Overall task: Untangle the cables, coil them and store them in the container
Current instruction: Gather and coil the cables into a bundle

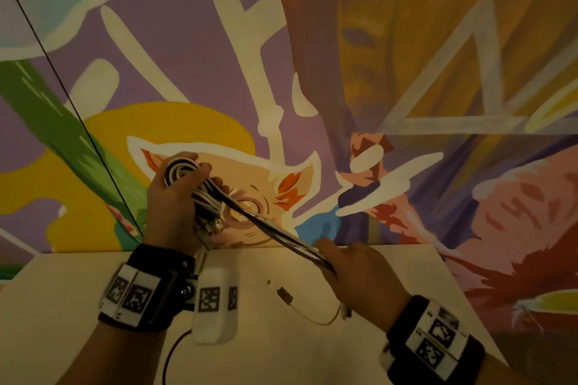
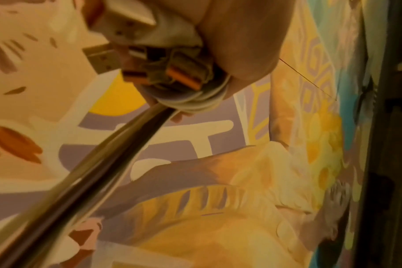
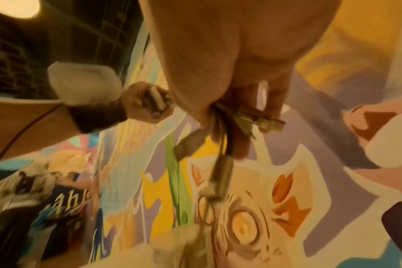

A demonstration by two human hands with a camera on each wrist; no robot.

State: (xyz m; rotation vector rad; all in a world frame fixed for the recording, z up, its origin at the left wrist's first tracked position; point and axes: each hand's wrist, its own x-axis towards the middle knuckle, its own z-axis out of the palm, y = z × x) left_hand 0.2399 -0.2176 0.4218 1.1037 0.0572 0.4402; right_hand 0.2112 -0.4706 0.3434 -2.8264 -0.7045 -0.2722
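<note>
left hand raised above table, fingers curled round coiled cables | right hand lower, pinched taut strands

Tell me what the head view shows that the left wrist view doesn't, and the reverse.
Only the head view shows the right hand gripping the far end of the stretched cables, the table, and one loose cable lying on it. Only the left wrist view shows the connector plugs close up, some with orange inserts, bunched beside the palm. Both show the left hand gripping the coiled bundle, with strands running taut away from it.
</note>
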